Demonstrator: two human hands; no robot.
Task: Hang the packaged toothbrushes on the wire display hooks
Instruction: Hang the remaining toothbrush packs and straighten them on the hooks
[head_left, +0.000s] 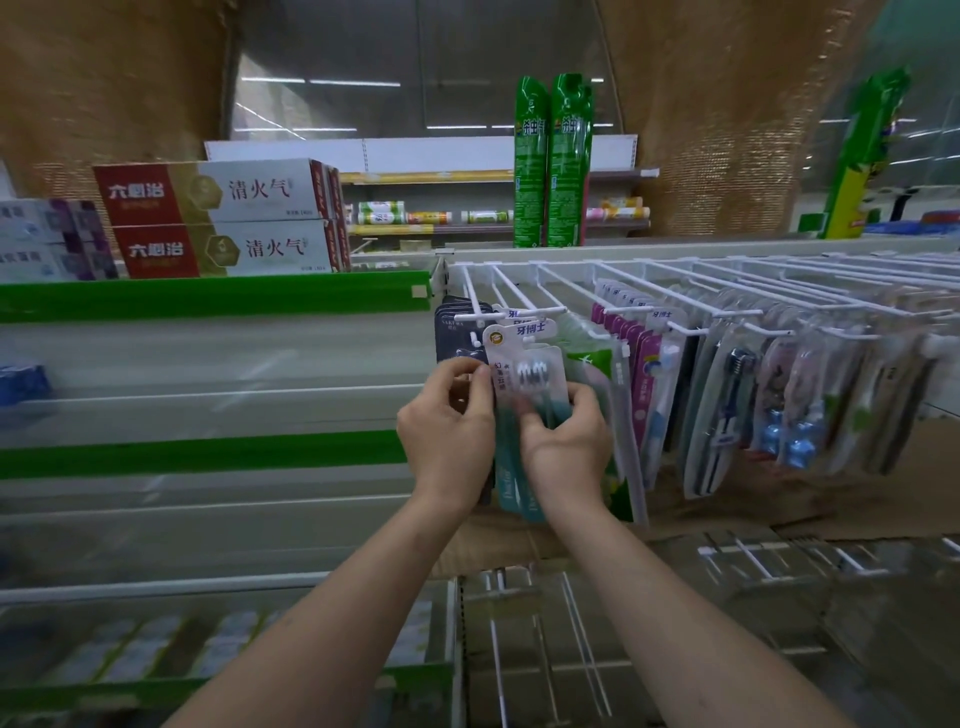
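Holding a packaged toothbrush set (524, 374) up against the front of the wire display hooks (524, 301), the person works with both hands close together at the left end of the rack. The pack is a clear blister on a pale pink card with blue Chinese lettering across its top and a small round logo at the upper left corner; through the plastic show several dark-and-white bristle heads side by side, with teal handles running down below the fingers (the lower part of the card is teal too, partly hidden by the hands). Its top sits right at the tip of the second white hook from the left; whether the hang hole is already over the wire cannot be told.

The left hand (449, 431) pinches the pack's left edge between thumb and curled fingers. The right hand (566, 441) grips the pack from the right, thumb across the front of the handles and fingers wrapped behind.

Just behind and left hang dark navy toothbrush packs (457, 327); to the right, rows of magenta-carded toothbrush packs (644, 358) and others fill the next hooks. Toothpaste boxes (218, 221) in red, gold and white are stacked on the upper shelf at left, and two tall green spray cans (553, 161) stand behind the rack.
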